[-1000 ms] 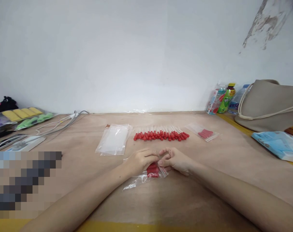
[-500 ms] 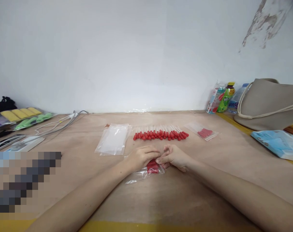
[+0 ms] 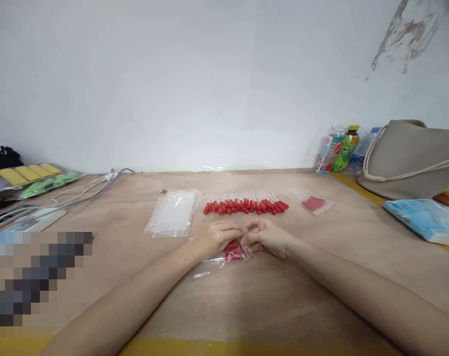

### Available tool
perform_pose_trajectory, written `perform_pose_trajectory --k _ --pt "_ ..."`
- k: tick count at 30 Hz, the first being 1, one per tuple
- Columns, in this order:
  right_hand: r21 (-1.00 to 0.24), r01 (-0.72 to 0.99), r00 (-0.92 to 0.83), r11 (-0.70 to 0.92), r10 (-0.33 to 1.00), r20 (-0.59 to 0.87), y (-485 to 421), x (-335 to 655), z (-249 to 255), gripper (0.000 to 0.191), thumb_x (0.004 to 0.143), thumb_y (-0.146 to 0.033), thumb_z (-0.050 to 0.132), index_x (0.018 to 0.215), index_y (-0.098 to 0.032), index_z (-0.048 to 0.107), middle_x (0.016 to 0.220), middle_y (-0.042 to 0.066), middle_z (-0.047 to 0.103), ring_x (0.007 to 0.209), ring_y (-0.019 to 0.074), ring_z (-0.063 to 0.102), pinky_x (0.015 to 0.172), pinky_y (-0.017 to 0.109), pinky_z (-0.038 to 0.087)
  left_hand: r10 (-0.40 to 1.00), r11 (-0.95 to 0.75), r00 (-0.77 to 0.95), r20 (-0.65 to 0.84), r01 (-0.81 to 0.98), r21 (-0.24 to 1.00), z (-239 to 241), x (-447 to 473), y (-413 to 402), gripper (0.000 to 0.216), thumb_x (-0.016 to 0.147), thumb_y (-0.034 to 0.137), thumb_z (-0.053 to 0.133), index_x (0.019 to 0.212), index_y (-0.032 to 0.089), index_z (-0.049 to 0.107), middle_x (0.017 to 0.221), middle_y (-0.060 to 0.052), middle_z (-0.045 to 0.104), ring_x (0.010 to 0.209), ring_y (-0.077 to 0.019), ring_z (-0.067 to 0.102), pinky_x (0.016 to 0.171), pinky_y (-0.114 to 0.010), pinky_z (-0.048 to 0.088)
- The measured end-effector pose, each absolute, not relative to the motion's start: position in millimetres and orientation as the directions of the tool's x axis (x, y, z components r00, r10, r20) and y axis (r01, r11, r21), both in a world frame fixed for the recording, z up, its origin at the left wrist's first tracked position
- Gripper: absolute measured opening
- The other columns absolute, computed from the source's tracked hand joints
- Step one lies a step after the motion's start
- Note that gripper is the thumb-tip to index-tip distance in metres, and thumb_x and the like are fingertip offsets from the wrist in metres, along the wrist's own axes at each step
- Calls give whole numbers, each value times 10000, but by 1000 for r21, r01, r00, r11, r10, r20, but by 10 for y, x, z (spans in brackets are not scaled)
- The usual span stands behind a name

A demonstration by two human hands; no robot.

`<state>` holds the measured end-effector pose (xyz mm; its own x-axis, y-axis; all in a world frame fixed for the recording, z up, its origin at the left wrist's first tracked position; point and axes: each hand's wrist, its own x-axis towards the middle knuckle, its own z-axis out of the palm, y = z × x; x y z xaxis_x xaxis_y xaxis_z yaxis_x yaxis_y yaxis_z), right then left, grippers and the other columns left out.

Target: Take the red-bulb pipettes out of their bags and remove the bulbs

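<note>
A clear zip bag (image 3: 209, 267) with red-tipped pieces (image 3: 233, 250) inside lies on the table between my hands. My left hand (image 3: 219, 237) rests over the bag's upper part, fingers bent and closed on it. My right hand (image 3: 263, 237) pinches the bag's right end, where the zip edge runs. Just beyond my hands lies a row of white sticks with red tips (image 3: 246, 205). A stack of flat clear bags (image 3: 172, 213) is to its left. Right of the row is another clear bag (image 3: 319, 203) with red pieces in it.
Bottles (image 3: 345, 148), a grey-beige drawstring bag (image 3: 413, 153) and a blue-and-white packet (image 3: 425, 220) stand or lie at the right. At the left are a white power strip (image 3: 42, 219) with cables and packs of yellow and green items (image 3: 50, 185). A white wall closes off the back.
My right thumb has shifted slightly along the bag's right end, and the bag has moved a little up and left. Both hands stay at the bag.
</note>
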<state>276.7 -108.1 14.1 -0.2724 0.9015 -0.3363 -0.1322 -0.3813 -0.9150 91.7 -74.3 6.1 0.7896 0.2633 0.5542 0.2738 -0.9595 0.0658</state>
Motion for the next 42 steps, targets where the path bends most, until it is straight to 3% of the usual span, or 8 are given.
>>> perform_pose_trajectory --k 12,23,29,33,36,38,40,42 --pt "-921 -108 -208 -374 915 -347 -1117 2699 181 453 553 15 605 840 -191 320 531 -57 565 470 90 564 460 201 511 245 -964 814 527 265 38 49 916 -728 231 892 176 408 1004 162 610 1039 -73 639 974 -152 587 861 -271 477" --pt "-917 -102 -184 -387 913 -365 -1131 2674 182 399 600 16 618 821 -191 358 511 -83 532 429 90 551 445 208 504 180 -961 800 573 266 -70 70 923 -726 216 890 162 405 922 156 618 962 -53 662 873 -130 617 794 -239 498" --pt "-921 -85 -200 -380 912 -358 -1132 2692 206 329 616 14 569 782 -192 372 504 -74 530 444 78 534 456 194 480 244 -942 833 496 325 -83 167 937 -778 239 889 131 358 874 146 596 930 -60 643 894 -149 587 798 -264 477" --pt "-977 -27 -291 -213 937 -196 -1137 2711 120 181 652 -103 600 719 -176 447 532 -74 499 486 70 517 514 225 491 292 -928 831 473 366 -70 177 922 -785 245 892 136 338 852 150 579 929 -61 621 892 -152 559 801 -272 459" --pt "-986 113 -375 122 924 71 -1121 2758 19 34 739 -198 545 739 -164 537 610 -32 531 554 89 526 554 252 482 323 -925 827 460 379 -33 164 900 -766 223 886 132 349 831 153 564 912 -58 607 880 -150 546 786 -266 448" --pt "-850 243 -418 468 841 344 -1087 2803 -43 99 782 -186 493 798 -165 589 719 12 583 633 107 543 587 264 463 336 -924 816 469 384 -6 158 887 -750 220 885 129 348 819 154 557 890 -57 602 848 -146 541 762 -260 444" --pt "-544 353 -462 761 648 606 -1039 2845 -87 132 797 -165 493 837 -181 617 810 35 611 709 122 541 638 282 437 336 -925 806 488 379 11 155 880 -735 226 884 122 339 817 155 552 873 -55 600 818 -144 534 740 -256 439" --pt "-204 446 -515 871 436 737 -990 2873 -102 115 802 -170 519 835 -202 625 822 30 626 755 134 524 689 306 403 332 -928 800 499 373 20 150 881 -724 224 884 121 336 823 156 548 869 -53 598 809 -143 528 734 -255 436"
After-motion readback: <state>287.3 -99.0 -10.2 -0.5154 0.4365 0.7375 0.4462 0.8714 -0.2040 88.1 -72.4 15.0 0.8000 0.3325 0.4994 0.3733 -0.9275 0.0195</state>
